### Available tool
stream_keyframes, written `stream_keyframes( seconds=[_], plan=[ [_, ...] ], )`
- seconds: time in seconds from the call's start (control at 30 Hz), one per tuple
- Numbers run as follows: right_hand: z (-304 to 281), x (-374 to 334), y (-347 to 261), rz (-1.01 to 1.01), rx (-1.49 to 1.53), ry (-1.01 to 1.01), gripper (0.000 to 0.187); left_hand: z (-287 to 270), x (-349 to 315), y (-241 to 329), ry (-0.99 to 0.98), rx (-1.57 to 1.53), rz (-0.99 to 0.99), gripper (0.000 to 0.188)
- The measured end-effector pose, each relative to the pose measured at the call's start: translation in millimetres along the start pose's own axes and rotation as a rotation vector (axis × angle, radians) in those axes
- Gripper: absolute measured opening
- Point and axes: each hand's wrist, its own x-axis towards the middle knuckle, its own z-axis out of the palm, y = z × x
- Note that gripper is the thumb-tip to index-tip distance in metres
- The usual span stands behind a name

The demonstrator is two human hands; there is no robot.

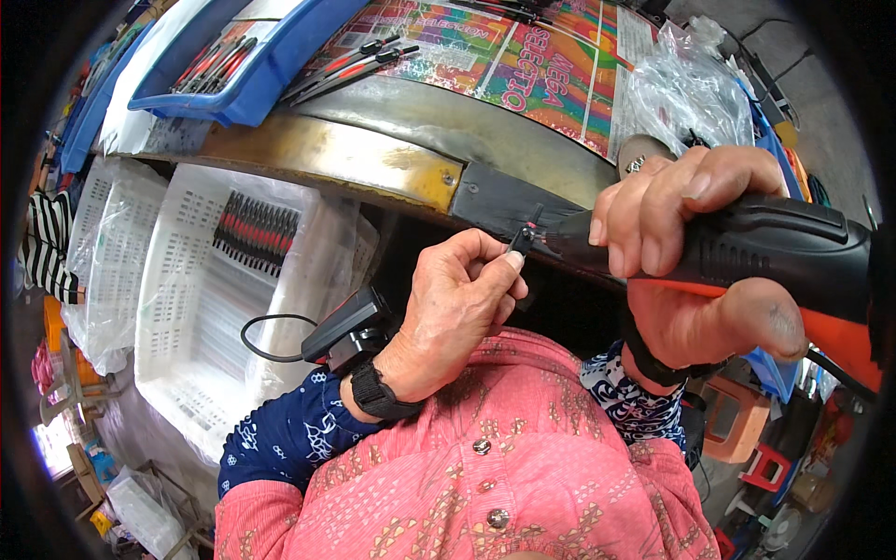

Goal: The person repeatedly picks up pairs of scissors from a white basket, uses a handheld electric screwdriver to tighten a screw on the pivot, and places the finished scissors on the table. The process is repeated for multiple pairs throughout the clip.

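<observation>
Tapered black tool (793, 245), right hand (679, 207)

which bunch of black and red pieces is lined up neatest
The row inside the white crate: evenly spaced side by side, whereas the heap in the blue tray is jumbled and the bunch beside it is loosely fanned.

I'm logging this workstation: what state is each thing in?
Left grip: pinching a small black piece.
Black-and-red power tool: in the right grip; running or not, unclear.
White perforated plastic crate: open, holding slim black-and-red pieces.
Blue rectangular plastic tray: open, holding similar pieces.
Clear plastic bag: crumpled.
</observation>
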Motion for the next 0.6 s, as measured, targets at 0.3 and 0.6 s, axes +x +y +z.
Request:
stream_keyframes(
  seconds=[0.3,0.6],
  plan=[
    [0.0,1.0,-0.4,-0.002,0.006,-0.022,0.064,0.2,0.7,-1.7,-0.006,-0.019,0.016,0.015],
    [1.6,1.6,2.2,0.004,0.012,-0.037,0.065,1.3,0.6,-3.3,0.002,-0.033,0.023,0.014]
  ],
)
